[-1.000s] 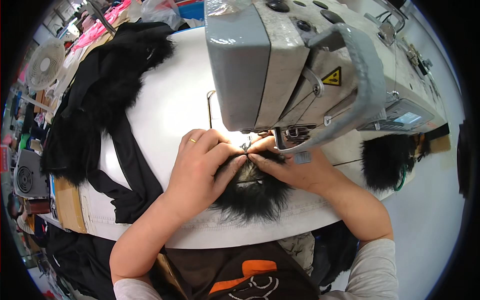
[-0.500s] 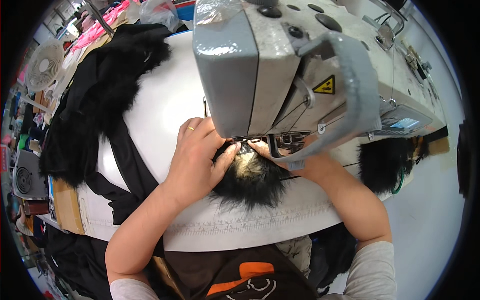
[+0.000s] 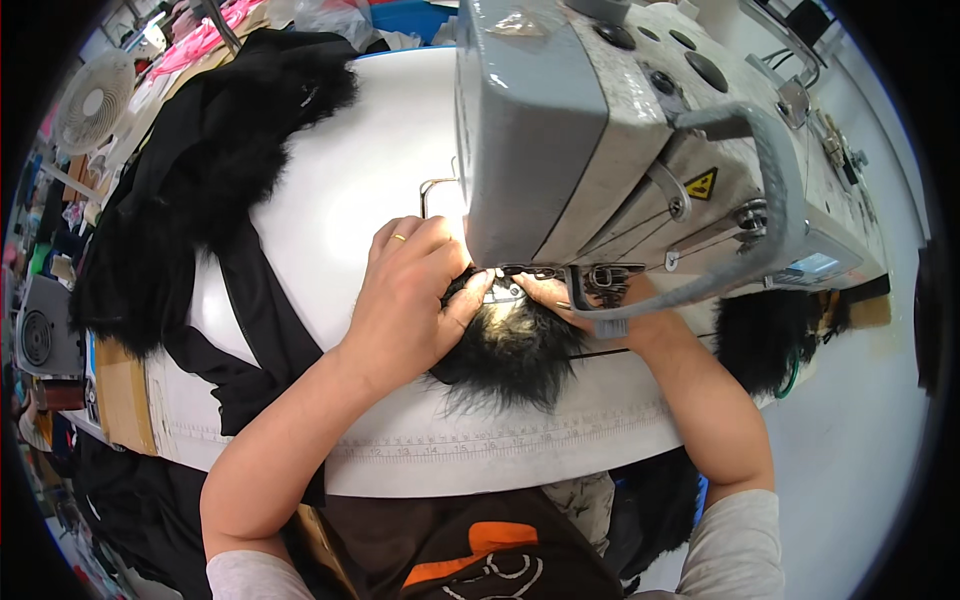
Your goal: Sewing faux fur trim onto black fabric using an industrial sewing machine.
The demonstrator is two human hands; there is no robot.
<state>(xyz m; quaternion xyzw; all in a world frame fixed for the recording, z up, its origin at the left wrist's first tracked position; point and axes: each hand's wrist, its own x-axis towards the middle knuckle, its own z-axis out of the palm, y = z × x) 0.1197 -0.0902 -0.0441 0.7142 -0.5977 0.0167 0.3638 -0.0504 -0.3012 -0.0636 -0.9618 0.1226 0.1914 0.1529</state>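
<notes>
A black fur piece (image 3: 515,365) lies under the needle area of a grey-and-white sewing machine (image 3: 540,150), its long hair spreading toward me. My left hand (image 3: 415,290), with a ring on one finger, is closed on the left edge of the fur, thumb pressed beside the lit metal plate (image 3: 503,293). From the other side my right hand (image 3: 550,298) pinches the fur near the presser foot. The machine's grey curved guard (image 3: 650,300) hides part of that hand, and some fingertips of both hands are out of sight.
Black fur-trimmed fabric (image 3: 190,190) covers the table's left side, with black straps (image 3: 265,300) trailing off it. A printed ruler scale (image 3: 450,447) runs along the white table's front edge. More black fur (image 3: 765,335) lies at right, below the machine's control panel (image 3: 810,265).
The view has shifted, so the machine appears farther right and more of the tabletop behind my left hand shows. Both hands stay on the fur by the presser foot.
</notes>
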